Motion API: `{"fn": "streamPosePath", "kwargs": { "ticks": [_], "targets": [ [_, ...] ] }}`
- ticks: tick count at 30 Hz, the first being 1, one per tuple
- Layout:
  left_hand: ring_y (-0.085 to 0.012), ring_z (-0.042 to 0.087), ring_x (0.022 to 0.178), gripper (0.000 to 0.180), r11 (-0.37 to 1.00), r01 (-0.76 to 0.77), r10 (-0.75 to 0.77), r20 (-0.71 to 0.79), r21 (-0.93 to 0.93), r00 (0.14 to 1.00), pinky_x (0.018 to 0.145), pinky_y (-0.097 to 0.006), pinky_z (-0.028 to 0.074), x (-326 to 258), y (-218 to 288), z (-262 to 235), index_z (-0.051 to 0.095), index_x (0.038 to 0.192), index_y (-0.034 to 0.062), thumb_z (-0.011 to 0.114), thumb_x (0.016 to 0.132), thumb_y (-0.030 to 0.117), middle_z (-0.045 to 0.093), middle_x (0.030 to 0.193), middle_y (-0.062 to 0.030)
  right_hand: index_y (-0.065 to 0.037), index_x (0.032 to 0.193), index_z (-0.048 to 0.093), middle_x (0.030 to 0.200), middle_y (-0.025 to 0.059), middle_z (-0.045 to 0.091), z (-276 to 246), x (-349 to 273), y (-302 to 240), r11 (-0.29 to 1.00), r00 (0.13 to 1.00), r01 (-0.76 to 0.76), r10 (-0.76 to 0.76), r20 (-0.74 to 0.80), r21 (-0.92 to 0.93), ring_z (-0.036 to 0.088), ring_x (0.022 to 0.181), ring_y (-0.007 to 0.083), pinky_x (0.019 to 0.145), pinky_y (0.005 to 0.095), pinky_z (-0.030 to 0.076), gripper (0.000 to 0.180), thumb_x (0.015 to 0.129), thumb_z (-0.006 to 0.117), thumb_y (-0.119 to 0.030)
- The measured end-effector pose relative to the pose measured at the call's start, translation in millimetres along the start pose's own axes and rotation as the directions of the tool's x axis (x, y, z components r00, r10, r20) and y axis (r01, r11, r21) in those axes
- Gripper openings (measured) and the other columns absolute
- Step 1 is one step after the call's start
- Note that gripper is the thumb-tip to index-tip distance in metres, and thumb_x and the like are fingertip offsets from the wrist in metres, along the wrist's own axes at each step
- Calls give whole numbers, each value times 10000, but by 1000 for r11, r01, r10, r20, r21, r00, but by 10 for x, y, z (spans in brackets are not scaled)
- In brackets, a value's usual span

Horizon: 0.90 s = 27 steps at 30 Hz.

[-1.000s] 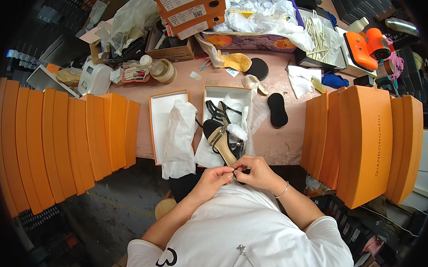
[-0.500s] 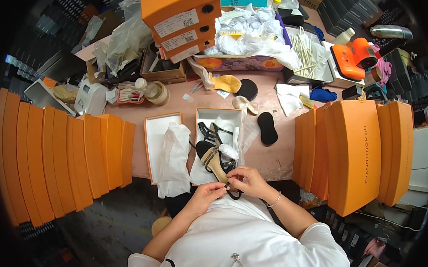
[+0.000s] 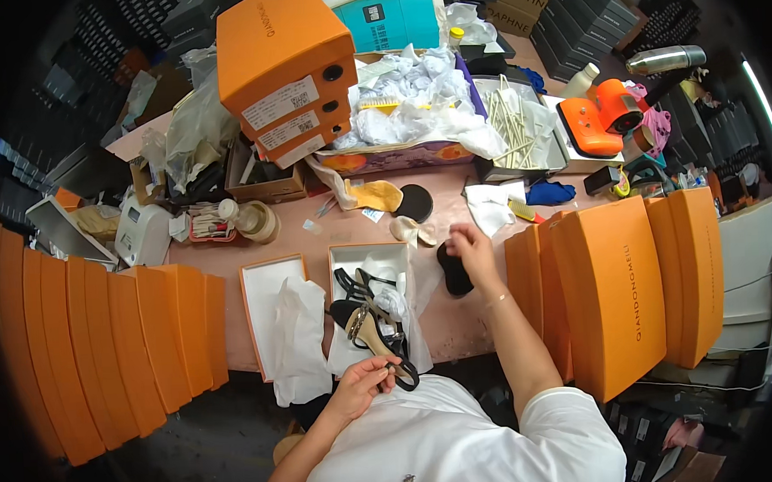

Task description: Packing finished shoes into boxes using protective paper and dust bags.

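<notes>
My left hand (image 3: 364, 387) pinches the dark strap of a sandal near the table's front edge. That black sandal (image 3: 368, 332), with a beige insole and a glittering band, slants over the near end of an open shoebox (image 3: 407, 266). Another strappy black sandal and white tissue lie inside the box, partly covered. My right hand (image 3: 475, 250) is stretched out over the table, beside a black oval pad (image 3: 456, 277). Its fingers are bent and blurred, so whether they hold anything is unclear. A cream cloth piece (image 3: 411, 231) lies just left of it.
The box lid (image 3: 248, 286) with white paper (image 3: 297, 340) lies left of the box. Orange shoeboxes (image 3: 132, 338) stand in rows at left and at right (image 3: 612, 291). Behind are stacked boxes (image 3: 283, 64), crumpled paper (image 3: 414, 85), a round black pad (image 3: 414, 203) and a brush (image 3: 522, 209).
My right hand has left the sandal strap and moved forward and right to the black oval pad. The left hand stays on the strap. The whole view has shifted.
</notes>
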<state>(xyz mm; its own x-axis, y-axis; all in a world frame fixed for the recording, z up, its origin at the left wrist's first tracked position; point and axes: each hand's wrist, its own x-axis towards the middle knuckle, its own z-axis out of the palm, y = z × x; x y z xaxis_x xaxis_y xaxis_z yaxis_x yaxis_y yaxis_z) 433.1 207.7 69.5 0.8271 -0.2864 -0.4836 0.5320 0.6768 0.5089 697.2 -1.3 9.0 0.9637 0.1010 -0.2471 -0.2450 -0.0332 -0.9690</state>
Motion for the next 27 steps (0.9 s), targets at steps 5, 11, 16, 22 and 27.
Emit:
{"fn": "streamPosePath", "kwargs": {
  "ticks": [5,11,16,22,27],
  "targets": [
    [-83,484,630,268,996,88,-88,2,-17,996,559,-202,388,31,90,-16,571,1178,-52,541,930,45,603,1072,-96,22,985,653,870,225,654,-353,1278,414,699,874,265,-465,-140,-664,649,870,356,796,412,519,212,856,538,-100],
    [-63,461,602,266,996,88,-88,0,-24,996,529,-179,351,103,140,-129,576,1185,-35,509,942,48,597,1170,-87,-46,1018,625,973,229,613,-455,1598,453,221,949,-78,-282,-141,-972,619,885,394,769,489,497,266,861,555,-249],
    [-83,467,564,272,994,108,-110,-84,-23,990,507,-203,354,149,139,-70,555,1141,-121,492,898,-14,597,1097,-130,-18,962,644,1011,221,597,-448,1696,523,180,977,-101,-169,-132,-978,599,969,357,816,446,508,227,779,623,-151],
    [-149,577,941,311,974,224,-222,-108,8,969,780,-243,465,181,253,72,570,1191,-69,538,942,113,619,1074,-100,-84,988,613,971,148,634,-379,1472,52,306,984,-28,-156,-79,-951,577,1009,306,882,484,387,306,737,715,-227],
    [-98,545,820,263,940,339,-336,-55,42,940,704,-201,432,282,339,-43,594,1135,-48,520,948,121,610,967,-48,-60,894,636,961,128,640,-357,1357,111,699,895,180,-408,-179,-692,576,918,294,794,438,422,138,790,624,-150]
  ]
}}
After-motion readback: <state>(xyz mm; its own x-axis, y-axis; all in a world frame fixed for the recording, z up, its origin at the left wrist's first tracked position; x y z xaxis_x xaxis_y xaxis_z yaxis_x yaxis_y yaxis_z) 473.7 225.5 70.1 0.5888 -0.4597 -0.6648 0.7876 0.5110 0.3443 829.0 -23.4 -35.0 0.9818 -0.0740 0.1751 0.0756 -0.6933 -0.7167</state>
